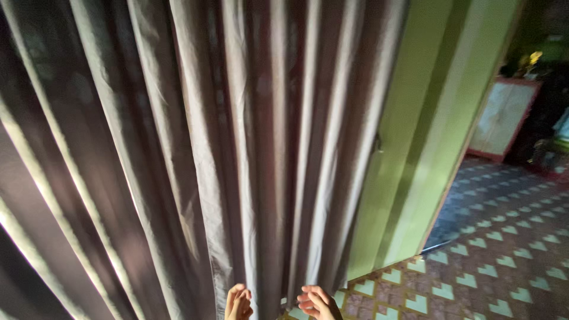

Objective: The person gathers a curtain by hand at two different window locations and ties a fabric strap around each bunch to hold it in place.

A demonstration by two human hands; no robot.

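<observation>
A long grey-brown curtain [195,148] hangs in deep folds across the left and middle of the head view. At the bottom edge my left hand [238,304] rises with fingers held together, close to the curtain's lower folds, holding nothing I can make out. My right hand [317,303] sits just beside it, fingers curled loosely, near the curtain's right hem. Whether either hand touches the fabric is unclear. Both wrists are cut off by the frame.
A green wall and door frame [415,148] stand right of the curtain. Patterned floor tiles [474,278] spread to the lower right. A pale cabinet with a red edge [504,118] stands in the dim room beyond.
</observation>
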